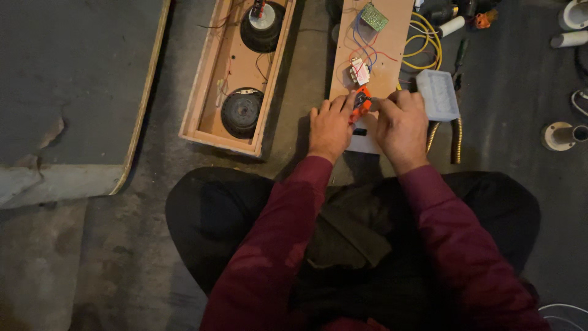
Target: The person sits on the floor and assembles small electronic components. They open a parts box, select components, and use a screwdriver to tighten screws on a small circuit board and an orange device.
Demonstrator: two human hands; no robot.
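My left hand [331, 127] and my right hand [401, 125] meet over the near end of a long wooden board [392, 24] lying on the floor. Both pinch a small orange part [361, 101] between their fingertips. On the board beyond it sit a small transformer-like block [359, 71], a green circuit board [373, 16] and loose red and blue wires [361, 46]. A dark slot [360, 132] shows in the board between my hands.
An open wooden speaker box [211, 73] holding two round speakers [242, 112] lies left. A pale plastic tray [438, 94], coiled yellow cable [424, 46], white pipe fittings [560, 135] and a flat panel [73, 92] surround me on the concrete floor.
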